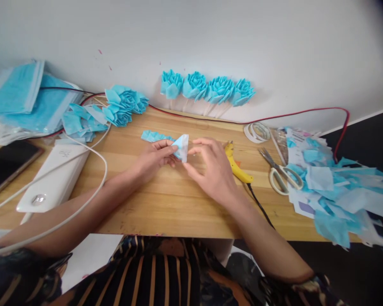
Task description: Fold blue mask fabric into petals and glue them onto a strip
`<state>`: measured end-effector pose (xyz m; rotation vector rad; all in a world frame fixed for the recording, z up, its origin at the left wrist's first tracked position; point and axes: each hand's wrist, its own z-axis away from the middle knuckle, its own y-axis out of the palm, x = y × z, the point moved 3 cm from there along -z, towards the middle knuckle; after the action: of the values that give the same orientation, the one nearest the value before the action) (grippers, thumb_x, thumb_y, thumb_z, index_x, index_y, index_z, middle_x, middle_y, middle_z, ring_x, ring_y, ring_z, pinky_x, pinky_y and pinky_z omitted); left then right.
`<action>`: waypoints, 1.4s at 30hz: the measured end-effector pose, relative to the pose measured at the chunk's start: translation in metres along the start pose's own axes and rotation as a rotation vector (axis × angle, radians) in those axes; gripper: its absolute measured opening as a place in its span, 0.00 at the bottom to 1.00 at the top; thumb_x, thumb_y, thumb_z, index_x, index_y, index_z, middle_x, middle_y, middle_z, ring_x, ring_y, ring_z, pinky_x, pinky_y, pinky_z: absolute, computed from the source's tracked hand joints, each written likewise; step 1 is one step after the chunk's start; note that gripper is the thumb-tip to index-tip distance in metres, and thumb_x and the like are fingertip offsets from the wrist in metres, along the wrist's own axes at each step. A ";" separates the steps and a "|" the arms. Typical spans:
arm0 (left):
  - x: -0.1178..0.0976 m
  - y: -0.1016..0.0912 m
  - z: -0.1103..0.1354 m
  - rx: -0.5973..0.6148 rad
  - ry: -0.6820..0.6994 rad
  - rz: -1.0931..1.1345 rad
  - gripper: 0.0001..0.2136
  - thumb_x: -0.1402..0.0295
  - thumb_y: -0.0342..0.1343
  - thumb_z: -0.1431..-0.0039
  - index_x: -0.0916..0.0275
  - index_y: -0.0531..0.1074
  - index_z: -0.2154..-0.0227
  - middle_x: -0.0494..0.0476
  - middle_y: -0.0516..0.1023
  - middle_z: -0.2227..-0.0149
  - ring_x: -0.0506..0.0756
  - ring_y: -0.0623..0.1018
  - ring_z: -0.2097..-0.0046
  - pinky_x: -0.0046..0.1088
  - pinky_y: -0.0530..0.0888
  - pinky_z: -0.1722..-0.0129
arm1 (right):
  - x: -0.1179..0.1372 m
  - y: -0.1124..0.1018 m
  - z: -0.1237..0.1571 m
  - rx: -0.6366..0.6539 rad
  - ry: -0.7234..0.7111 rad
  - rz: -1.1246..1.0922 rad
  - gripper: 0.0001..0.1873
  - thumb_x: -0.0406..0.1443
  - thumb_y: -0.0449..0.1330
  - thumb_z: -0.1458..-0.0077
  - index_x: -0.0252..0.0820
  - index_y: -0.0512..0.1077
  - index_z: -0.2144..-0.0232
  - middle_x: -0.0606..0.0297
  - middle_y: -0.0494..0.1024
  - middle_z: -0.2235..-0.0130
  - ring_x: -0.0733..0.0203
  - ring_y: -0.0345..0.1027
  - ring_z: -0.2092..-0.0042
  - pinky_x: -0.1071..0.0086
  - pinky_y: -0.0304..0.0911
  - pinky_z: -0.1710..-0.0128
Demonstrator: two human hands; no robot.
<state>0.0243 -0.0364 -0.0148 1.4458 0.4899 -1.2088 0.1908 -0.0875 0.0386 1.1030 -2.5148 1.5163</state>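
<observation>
The left hand [156, 159] pinches a small folded piece of light blue and white sheet [181, 147] tight between thumb and fingers, holding it just above the pale wooden tabletop [166, 204]. The right hand [210, 170] is loosely curled with its fingertips at that folded piece's right edge; whether they grip it or only touch it cannot be told.

Just behind and left of the folded piece lies a short strip of pleated blue sheet [155, 136]. To the piece's right, partly under the right hand, is a yellow glue gun [238, 169] with a black cord. Further right are scissors with pale handles [281, 174], a white tape roll [258, 131] and a heap of blue and white scraps [335, 187].

Behind the piece, four blue folded flowers [207, 88] lean on the white wall. More blue flowers [124, 104] lie to its far left, near a white power bank [55, 176] and a white cable [95, 191].
</observation>
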 end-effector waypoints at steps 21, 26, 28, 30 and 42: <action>0.001 0.002 0.000 -0.003 0.018 -0.103 0.13 0.62 0.71 0.52 0.65 0.76 0.71 0.52 0.78 0.73 0.49 0.76 0.72 0.24 0.72 0.72 | -0.026 0.039 0.001 -0.059 0.403 -0.545 0.07 0.36 0.62 0.44 0.48 0.67 0.62 0.64 0.80 0.58 0.57 0.75 0.54 0.56 0.70 0.50; 0.001 0.001 0.000 -0.004 0.021 -0.230 0.12 0.61 0.68 0.48 0.65 0.74 0.72 0.53 0.78 0.74 0.49 0.74 0.74 0.24 0.71 0.74 | -0.030 0.043 0.002 0.074 0.538 -0.931 0.20 0.41 0.62 0.42 0.50 0.63 0.49 0.66 0.79 0.59 0.60 0.75 0.59 0.60 0.72 0.56; 0.000 0.002 0.001 0.010 0.035 -0.293 0.12 0.61 0.67 0.47 0.64 0.74 0.72 0.52 0.78 0.74 0.48 0.73 0.76 0.24 0.71 0.74 | -0.028 0.044 0.002 0.086 0.535 -0.933 0.24 0.40 0.63 0.43 0.50 0.62 0.46 0.68 0.78 0.61 0.60 0.74 0.61 0.61 0.72 0.58; 0.001 0.003 0.002 0.031 0.047 -0.352 0.11 0.62 0.66 0.46 0.64 0.74 0.72 0.52 0.79 0.74 0.47 0.73 0.76 0.24 0.71 0.75 | -0.027 0.045 0.003 0.087 0.529 -0.900 0.25 0.38 0.63 0.43 0.50 0.62 0.44 0.68 0.77 0.63 0.61 0.74 0.62 0.63 0.72 0.61; -0.001 0.005 0.004 -0.001 0.038 -0.363 0.15 0.55 0.66 0.45 0.63 0.75 0.67 0.52 0.76 0.76 0.49 0.73 0.77 0.24 0.68 0.78 | -0.030 0.047 0.007 0.066 0.498 -0.789 0.28 0.33 0.58 0.41 0.50 0.59 0.39 0.68 0.77 0.64 0.61 0.74 0.64 0.64 0.74 0.64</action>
<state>0.0265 -0.0415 -0.0111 1.4185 0.8045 -1.4662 0.1894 -0.0624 -0.0118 1.2924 -1.4536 1.3885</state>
